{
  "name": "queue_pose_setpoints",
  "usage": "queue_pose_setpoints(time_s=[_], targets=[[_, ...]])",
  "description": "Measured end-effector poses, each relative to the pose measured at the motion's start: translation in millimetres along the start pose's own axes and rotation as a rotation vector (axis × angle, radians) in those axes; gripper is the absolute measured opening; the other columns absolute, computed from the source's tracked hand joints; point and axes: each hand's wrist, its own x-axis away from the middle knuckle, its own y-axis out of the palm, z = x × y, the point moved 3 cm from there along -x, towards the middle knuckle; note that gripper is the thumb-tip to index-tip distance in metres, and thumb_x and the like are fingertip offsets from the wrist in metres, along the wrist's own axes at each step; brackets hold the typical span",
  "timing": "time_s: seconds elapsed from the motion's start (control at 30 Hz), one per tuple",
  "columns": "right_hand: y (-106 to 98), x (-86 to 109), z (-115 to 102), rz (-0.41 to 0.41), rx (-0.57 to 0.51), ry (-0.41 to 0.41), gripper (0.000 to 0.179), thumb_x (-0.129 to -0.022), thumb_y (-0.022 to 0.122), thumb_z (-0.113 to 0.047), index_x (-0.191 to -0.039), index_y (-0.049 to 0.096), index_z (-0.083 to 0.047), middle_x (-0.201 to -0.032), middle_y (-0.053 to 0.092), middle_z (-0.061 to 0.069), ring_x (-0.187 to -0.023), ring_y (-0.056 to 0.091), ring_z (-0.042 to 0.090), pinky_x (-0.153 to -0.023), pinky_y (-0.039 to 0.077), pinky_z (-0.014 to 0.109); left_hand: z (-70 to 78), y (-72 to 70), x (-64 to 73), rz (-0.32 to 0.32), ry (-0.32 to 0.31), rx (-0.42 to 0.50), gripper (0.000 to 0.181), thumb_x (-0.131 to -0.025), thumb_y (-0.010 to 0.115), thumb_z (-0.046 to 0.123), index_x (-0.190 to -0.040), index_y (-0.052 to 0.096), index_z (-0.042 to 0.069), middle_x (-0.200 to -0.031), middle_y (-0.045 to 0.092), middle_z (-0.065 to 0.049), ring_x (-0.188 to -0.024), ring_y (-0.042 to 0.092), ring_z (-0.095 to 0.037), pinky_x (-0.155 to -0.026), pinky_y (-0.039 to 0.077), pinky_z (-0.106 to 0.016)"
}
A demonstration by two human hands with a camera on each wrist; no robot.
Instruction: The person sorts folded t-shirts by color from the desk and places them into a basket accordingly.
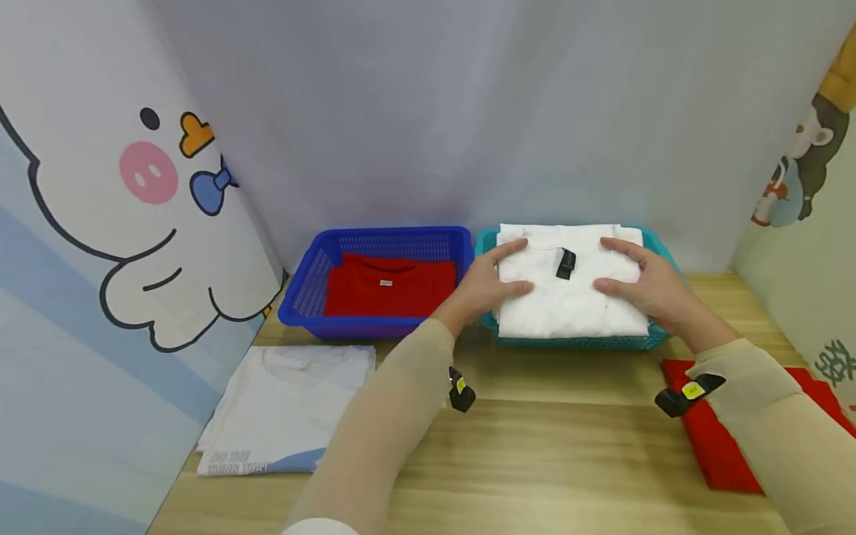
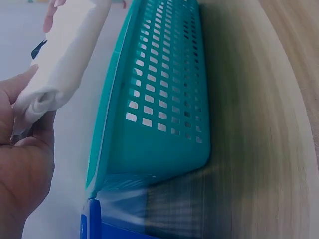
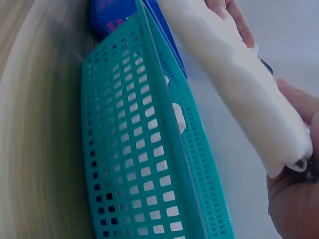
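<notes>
A folded white shirt (image 1: 568,305) with a black neck label is held level between my two hands, above the teal basket (image 2: 159,154). My left hand (image 1: 483,286) grips its left side, thumb on top and the fingers partly hidden. The right hand (image 1: 658,290) grips the opposite side the same way. In both wrist views the shirt's rolled front edge shows, raised over the basket's rim. White cloth shows through the holes in the basket's wall (image 3: 129,149).
Left of the teal basket stands a blue basket (image 1: 374,327) with a folded red shirt (image 1: 394,293) inside. A white printed shirt (image 1: 287,401) lies flat on the table (image 1: 535,461) at left. Red cloth (image 1: 722,446) lies at right, partly under my right forearm. A pale curtain hangs behind.
</notes>
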Motion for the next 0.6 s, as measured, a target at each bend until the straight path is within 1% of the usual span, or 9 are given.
queue_pose_setpoints(time_s=[0.1, 0.2, 0.33, 0.43, 0.5, 0.6], targets=[[-4, -11.1, 5, -0.01, 0.007, 0.013, 0.083, -0.084, 0.073, -0.04, -0.153, 0.028, -0.027, -0.155, 0.019, 0.015, -0.119, 0.041, 0.029, -0.075, 0.049, 0.018, -1.9, 2.6, -9.9, 0.03, -0.016, -0.028, 0.069, -0.083, 0.078, 0.021, -0.142, 0.046, 0.04, -0.148, 0.04, 0.008, -0.125, 0.047, -0.017, -0.089, 0.052, -0.032], [-9, -16.7, 12, -0.002, 0.003, 0.035, 0.085, -0.083, 0.073, -0.042, -0.153, 0.028, -0.027, -0.158, 0.014, 0.014, -0.124, 0.037, 0.031, -0.075, 0.047, 0.015, -3.3, 9.9, -19.4, 0.048, -0.036, -0.078, 0.071, -0.083, 0.078, 0.023, -0.142, 0.044, 0.042, -0.149, 0.038, 0.009, -0.132, 0.042, -0.018, -0.095, 0.048, -0.035], [-12, -23.8, 21, 0.0, -0.021, 0.049, 0.087, -0.081, 0.075, -0.042, -0.153, 0.028, -0.029, -0.159, 0.012, 0.013, -0.125, 0.038, 0.031, -0.077, 0.05, 0.02, -7.9, 15.6, -27.5, 0.071, -0.057, -0.099, 0.072, -0.083, 0.078, 0.022, -0.143, 0.044, 0.042, -0.15, 0.038, 0.006, -0.135, 0.039, -0.02, -0.098, 0.046, -0.037], [-11, -28.2, 25, -0.002, 0.0, 0.049, 0.088, -0.081, 0.075, -0.043, -0.153, 0.027, -0.029, -0.159, 0.011, 0.012, -0.129, 0.036, 0.033, -0.087, 0.049, 0.031, -13.4, 17.4, -30.3, 0.08, -0.073, -0.082, 0.072, -0.083, 0.077, 0.019, -0.143, 0.043, 0.041, -0.151, 0.036, 0.006, -0.136, 0.037, -0.02, -0.099, 0.046, -0.037], [-10, -30.4, 26, -0.001, 0.026, 0.046, 0.088, -0.081, 0.075, -0.044, -0.153, 0.027, -0.028, -0.16, 0.008, 0.011, -0.134, 0.03, 0.036, -0.094, 0.045, 0.041, -16.4, 17.6, -31.6, 0.086, -0.083, -0.075, 0.072, -0.083, 0.077, 0.018, -0.143, 0.043, 0.04, -0.152, 0.036, 0.006, -0.137, 0.035, -0.02, -0.099, 0.045, -0.038], [-9, -33.7, 26, 0.005, 0.043, 0.046, 0.088, -0.082, 0.075, -0.043, -0.153, 0.026, -0.027, -0.16, 0.006, 0.011, -0.138, 0.023, 0.039, -0.101, 0.038, 0.053, -20.0, 16.9, -33.3, 0.1, -0.097, -0.088, 0.071, -0.084, 0.077, 0.019, -0.143, 0.044, 0.041, -0.151, 0.036, 0.005, -0.137, 0.035, -0.021, -0.101, 0.044, -0.04]])
